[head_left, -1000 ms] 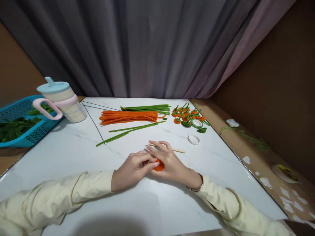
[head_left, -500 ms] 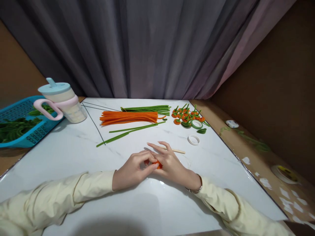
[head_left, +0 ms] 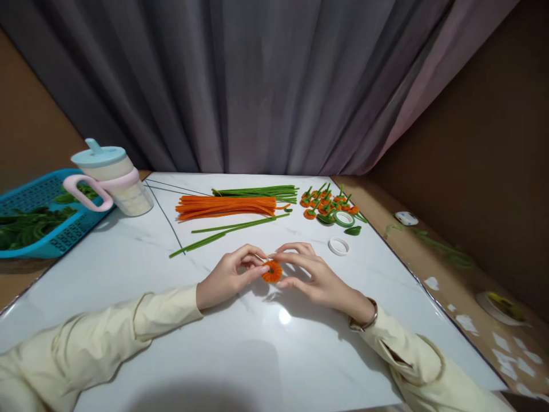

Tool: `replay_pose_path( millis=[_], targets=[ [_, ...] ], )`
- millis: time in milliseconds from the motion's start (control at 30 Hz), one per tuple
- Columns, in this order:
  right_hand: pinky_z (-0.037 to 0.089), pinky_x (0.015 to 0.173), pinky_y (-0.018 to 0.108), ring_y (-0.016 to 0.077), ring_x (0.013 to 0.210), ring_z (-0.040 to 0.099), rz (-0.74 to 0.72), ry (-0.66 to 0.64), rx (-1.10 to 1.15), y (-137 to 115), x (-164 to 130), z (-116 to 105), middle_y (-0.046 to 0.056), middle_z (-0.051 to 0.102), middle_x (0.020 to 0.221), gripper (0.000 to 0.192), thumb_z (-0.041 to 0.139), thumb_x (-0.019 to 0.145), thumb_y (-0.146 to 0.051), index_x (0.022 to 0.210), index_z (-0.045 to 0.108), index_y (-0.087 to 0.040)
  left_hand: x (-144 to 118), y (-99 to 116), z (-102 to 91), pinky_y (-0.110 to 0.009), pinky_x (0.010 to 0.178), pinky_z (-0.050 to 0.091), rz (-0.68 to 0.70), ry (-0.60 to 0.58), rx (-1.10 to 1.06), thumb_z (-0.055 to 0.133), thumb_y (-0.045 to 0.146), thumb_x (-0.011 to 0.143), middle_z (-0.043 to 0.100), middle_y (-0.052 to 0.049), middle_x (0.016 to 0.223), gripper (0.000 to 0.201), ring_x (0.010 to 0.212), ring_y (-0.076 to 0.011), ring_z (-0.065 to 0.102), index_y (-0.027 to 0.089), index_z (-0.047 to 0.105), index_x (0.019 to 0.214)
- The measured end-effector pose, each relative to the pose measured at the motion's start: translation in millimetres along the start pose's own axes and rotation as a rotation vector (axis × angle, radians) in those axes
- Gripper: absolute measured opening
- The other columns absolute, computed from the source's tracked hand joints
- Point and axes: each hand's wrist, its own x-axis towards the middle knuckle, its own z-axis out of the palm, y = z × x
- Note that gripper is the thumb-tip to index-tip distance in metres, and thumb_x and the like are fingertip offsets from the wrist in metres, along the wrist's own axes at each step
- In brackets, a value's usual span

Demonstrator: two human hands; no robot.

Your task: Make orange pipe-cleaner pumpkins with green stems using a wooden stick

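So compared to a moment before, both hands had lifted off the little orange coil (head_left: 271, 271) and spread apart, so it showed as a flat fuzzy disc instead of being buried under fingers, and the wooden stick that had been poking out past the right hand was mostly hidden. The left hand (head_left: 227, 277) was curled, pinching the coil's left edge between thumb and fingertip. The right hand (head_left: 315, 274) was half open, fingers arched over, its fingertips touching the coil's right and top edge. The coil sat just above the white marble counter (head_left: 240, 355), between the two hands. Further back lay a bundle of orange pipe cleaners (head_left: 226, 206), green pipe cleaners (head_left: 257, 190), a pile of finished orange flowers (head_left: 326, 201), and a white ring (head_left: 338, 246). A lidded cup (head_left: 112, 178) and blue basket (head_left: 30, 223) sat left, grey curtain (head_left: 257, 86) behind.
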Motion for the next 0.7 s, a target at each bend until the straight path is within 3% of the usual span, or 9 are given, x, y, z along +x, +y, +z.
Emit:
replay_pose_path(
  millis=[233, 367, 467, 700],
  targets=[
    [0.043, 0.085, 0.038, 0.0214, 0.093, 0.055, -0.044, 0.044, 0.094, -4.3, 3.0, 8.1, 0.007, 0.062, 0.095, 0.031, 0.048, 0.091, -0.049, 0.101, 0.055, -0.021, -1.6, -6.8, -1.2, -0.025, 0.068, 0.047, 0.015, -0.006, -0.026, 0.064, 0.035, 0.080, 0.061, -0.001, 0.081, 0.023, 0.072, -0.0125, 0.058, 0.017, 0.053, 0.088],
    [0.045, 0.077, 0.037, 0.0200, 0.084, 0.056, -0.026, 0.136, 0.053, -5.2, 1.7, 10.7, 0.006, 0.061, 0.090, 0.028, 0.052, 0.089, -0.048, 0.094, 0.050, -0.021, -5.6, -9.8, -1.4, -0.026, 0.070, 0.048, 0.218, 0.017, 0.180, 0.072, 0.030, 0.074, 0.063, -0.003, 0.089, 0.032, 0.072, -0.0124, 0.054, 0.017, 0.058, 0.100],
    [0.046, 0.075, 0.036, 0.0192, 0.082, 0.056, -0.029, 0.177, 0.030, -5.6, 0.9, 11.2, 0.005, 0.061, 0.089, 0.026, 0.051, 0.090, -0.047, 0.094, 0.048, -0.021, -8.8, -10.3, -0.9, -0.028, 0.073, 0.048, 0.383, 0.061, 0.346, 0.067, 0.028, 0.080, 0.065, -0.005, 0.092, 0.030, 0.075, -0.0140, 0.056, 0.018, 0.059, 0.107],
    [0.050, 0.070, 0.033, 0.0192, 0.081, 0.058, 0.010, 0.225, 0.037, -8.7, -0.6, 16.1, 0.004, 0.062, 0.087, 0.033, 0.057, 0.084, -0.051, 0.096, 0.049, -0.022, -9.1, -12.9, -2.7, -0.031, 0.081, 0.050, 0.627, 0.057, 0.450, 0.055, 0.015, 0.089, 0.064, -0.010, 0.105, 0.033, 0.093, -0.0183, 0.059, 0.021, 0.055, 0.121]
  ],
)
